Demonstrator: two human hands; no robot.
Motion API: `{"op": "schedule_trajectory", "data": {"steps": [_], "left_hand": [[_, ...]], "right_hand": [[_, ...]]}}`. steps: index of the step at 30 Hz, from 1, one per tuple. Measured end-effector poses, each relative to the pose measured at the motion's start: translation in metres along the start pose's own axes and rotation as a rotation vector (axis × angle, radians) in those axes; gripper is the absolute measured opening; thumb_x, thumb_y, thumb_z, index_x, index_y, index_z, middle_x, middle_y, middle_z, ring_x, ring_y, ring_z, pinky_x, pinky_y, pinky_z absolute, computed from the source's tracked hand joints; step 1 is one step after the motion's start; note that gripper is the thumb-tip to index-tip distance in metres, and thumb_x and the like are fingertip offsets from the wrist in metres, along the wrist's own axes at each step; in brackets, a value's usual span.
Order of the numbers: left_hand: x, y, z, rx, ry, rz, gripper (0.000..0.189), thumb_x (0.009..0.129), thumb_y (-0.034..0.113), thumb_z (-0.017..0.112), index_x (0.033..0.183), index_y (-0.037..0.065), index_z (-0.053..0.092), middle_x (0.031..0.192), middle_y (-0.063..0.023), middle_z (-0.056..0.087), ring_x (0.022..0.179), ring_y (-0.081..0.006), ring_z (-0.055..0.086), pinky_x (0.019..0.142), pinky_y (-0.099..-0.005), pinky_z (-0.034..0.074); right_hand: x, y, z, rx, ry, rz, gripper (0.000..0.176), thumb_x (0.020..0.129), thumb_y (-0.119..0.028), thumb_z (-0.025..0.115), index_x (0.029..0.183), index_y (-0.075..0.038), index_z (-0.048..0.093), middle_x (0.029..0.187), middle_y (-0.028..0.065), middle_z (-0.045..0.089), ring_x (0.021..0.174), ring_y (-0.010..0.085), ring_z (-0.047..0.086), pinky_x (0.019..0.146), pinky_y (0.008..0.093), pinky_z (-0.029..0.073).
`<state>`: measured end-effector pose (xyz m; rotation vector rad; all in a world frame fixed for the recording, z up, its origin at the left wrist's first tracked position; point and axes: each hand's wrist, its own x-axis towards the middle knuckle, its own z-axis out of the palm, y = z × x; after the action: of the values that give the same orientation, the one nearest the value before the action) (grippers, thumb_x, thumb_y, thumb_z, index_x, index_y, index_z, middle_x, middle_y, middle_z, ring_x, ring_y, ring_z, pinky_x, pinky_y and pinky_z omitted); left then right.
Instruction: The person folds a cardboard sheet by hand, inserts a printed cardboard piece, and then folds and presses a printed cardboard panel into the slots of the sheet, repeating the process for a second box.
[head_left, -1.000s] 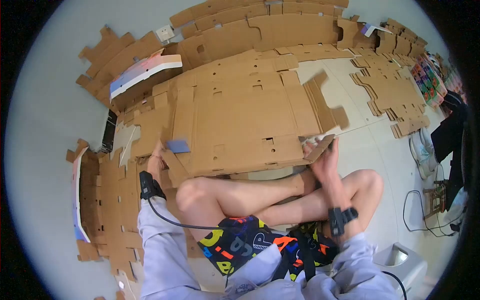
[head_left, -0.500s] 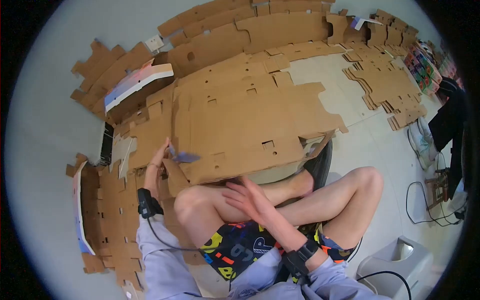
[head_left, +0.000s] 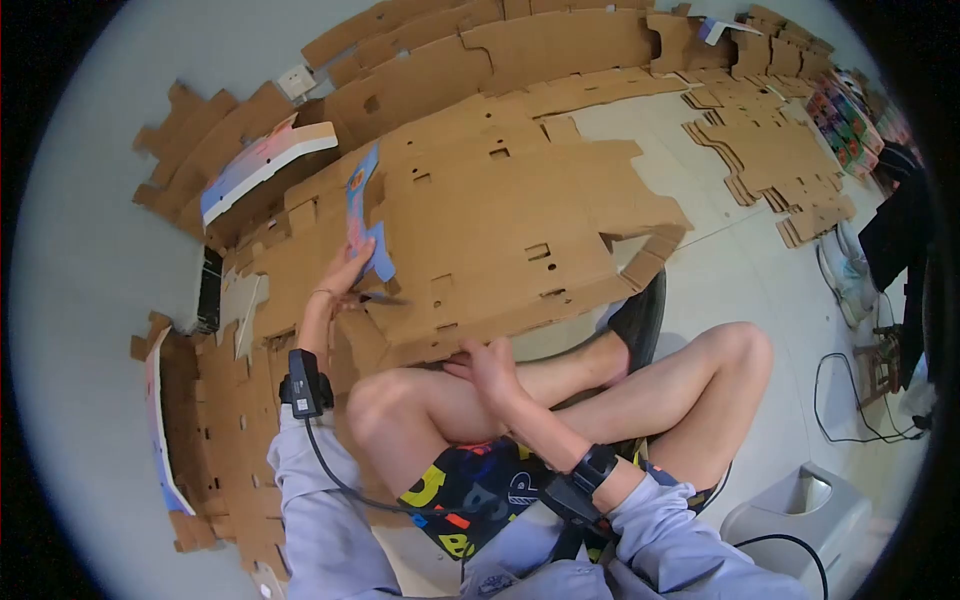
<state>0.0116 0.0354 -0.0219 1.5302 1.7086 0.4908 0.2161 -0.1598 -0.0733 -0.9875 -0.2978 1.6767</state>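
A large brown cardboard sheet (head_left: 480,230) with slots and notched edges lies in front of my crossed legs. At its left side my left hand (head_left: 348,268) is closed on a blue and pink printed edge flap (head_left: 357,205), which stands up along the sheet. My right hand (head_left: 487,372) has its fingers curled at the sheet's near edge, above my shin; its fingertips are partly hidden at the cardboard.
More cut cardboard (head_left: 770,150) lies in layers at the right back. Cardboard pieces (head_left: 400,75) lean along the wall. A grey-white bin (head_left: 800,525) stands at lower right, near black cables and another person's shoes (head_left: 845,275).
The blue printed flap has swung up into view beside my left hand, which has moved up and right. My right hand has drawn its fingers in at the near edge.
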Motion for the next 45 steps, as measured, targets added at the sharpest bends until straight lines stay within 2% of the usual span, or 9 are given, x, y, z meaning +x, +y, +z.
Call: {"op": "schedule_trajectory", "data": {"steps": [5,11,14,22,27,32,34,41,45], "left_hand": [[-0.024,0.03,0.011,-0.209,-0.148,-0.068,0.077,0.079,0.046,0.067,0.134,0.002,0.037,0.123,-0.0182,0.044,0.089,-0.0322,0.064,0.06,-0.0352,0.058],[0.012,-0.018,-0.009,-0.736,-0.202,-0.189,0.053,0.083,0.037,0.067,0.126,0.013,0.046,0.128,-0.0103,0.046,0.091,-0.0334,0.062,0.067,-0.0343,0.057],[-0.002,0.01,0.003,-0.829,-0.163,-0.237,0.055,0.085,0.045,0.062,0.121,0.006,0.051,0.115,-0.0107,0.05,0.102,-0.0317,0.058,0.085,-0.0376,0.052],[-0.032,0.071,0.068,-1.166,-0.739,-0.03,0.075,0.083,0.069,0.04,0.137,0.016,0.037,0.139,-0.014,0.04,0.123,-0.0378,0.042,0.1,-0.0537,0.036],[-0.027,0.071,0.099,-1.414,-0.696,-0.147,0.083,0.081,0.074,0.033,0.14,0.016,0.032,0.143,-0.0134,0.033,0.128,-0.0365,0.037,0.101,-0.0582,0.03],[-0.078,0.085,0.151,-1.417,-1.055,0.049,0.081,0.082,0.071,0.036,0.136,0.011,0.038,0.134,-0.014,0.045,0.124,-0.0316,0.043,0.1,-0.0529,0.036],[-0.053,0.056,0.192,-1.51,-0.821,0.011,0.077,0.082,0.067,0.039,0.133,0.01,0.042,0.128,-0.0135,0.051,0.118,-0.0313,0.048,0.097,-0.0504,0.039],[-0.042,0.064,0.206,-1.617,-0.758,-0.114,0.057,0.081,0.041,0.053,0.127,0.007,0.046,0.119,-0.0127,0.056,0.111,-0.0331,0.053,0.095,-0.0495,0.042],[-0.075,0.075,0.197,-1.56,-0.465,-0.058,0.053,0.081,0.032,0.052,0.125,0.004,0.047,0.119,-0.0122,0.056,0.108,-0.0318,0.055,0.095,-0.0471,0.043]], "right_hand": [[-0.001,-0.016,-0.012,-0.818,-0.027,-0.424,0.026,0.083,-0.009,0.058,0.102,0.008,0.057,0.082,0.0167,0.064,0.075,0.023,0.063,0.066,0.0345,0.051],[-0.008,-0.048,0.01,-0.636,-0.121,-0.715,0.022,0.08,-0.013,0.057,0.093,0.004,0.06,0.075,0.0242,0.061,0.068,0.0371,0.061,0.063,0.0423,0.047],[0.0,-0.069,0.006,-0.812,-0.026,-0.977,0.023,0.078,-0.014,0.057,0.09,0.004,0.06,0.075,0.0257,0.06,0.068,0.0419,0.057,0.063,0.0447,0.046],[-0.076,-0.239,-0.052,-1.146,-0.301,-0.795,0.025,0.071,-0.012,0.057,0.087,0.007,0.055,0.069,0.0266,0.055,0.062,0.0433,0.052,0.058,0.0444,0.043],[-0.11,-0.277,-0.08,-1.198,-0.39,-0.778,0.029,0.067,-0.008,0.056,0.093,0.005,0.055,0.069,0.0254,0.055,0.057,0.0357,0.05,0.055,0.0392,0.042],[-0.125,-0.279,-0.09,-1.132,-0.416,-0.82,0.03,0.069,-0.006,0.057,0.098,0.003,0.058,0.065,0.016,0.057,0.055,0.0219,0.049,0.054,0.0341,0.041],[-0.119,-0.272,-0.093,-0.93,-0.351,-0.789,0.029,0.072,-0.008,0.059,0.1,0.001,0.059,0.068,0.0086,0.059,0.06,0.0156,0.05,0.056,0.0312,0.042],[-0.107,-0.247,-0.107,-0.43,0.042,-0.86,0.04,0.078,-0.025,0.07,0.106,0.001,0.06,0.091,0.0024,0.061,0.079,0.0094,0.052,0.068,0.0258,0.043],[-0.125,-0.173,-0.133,-0.778,0.299,-0.809,0.044,0.079,-0.019,0.07,0.113,0.004,0.055,0.104,0.0119,0.063,0.1,0.0191,0.058,0.086,0.0313,0.045]]}}
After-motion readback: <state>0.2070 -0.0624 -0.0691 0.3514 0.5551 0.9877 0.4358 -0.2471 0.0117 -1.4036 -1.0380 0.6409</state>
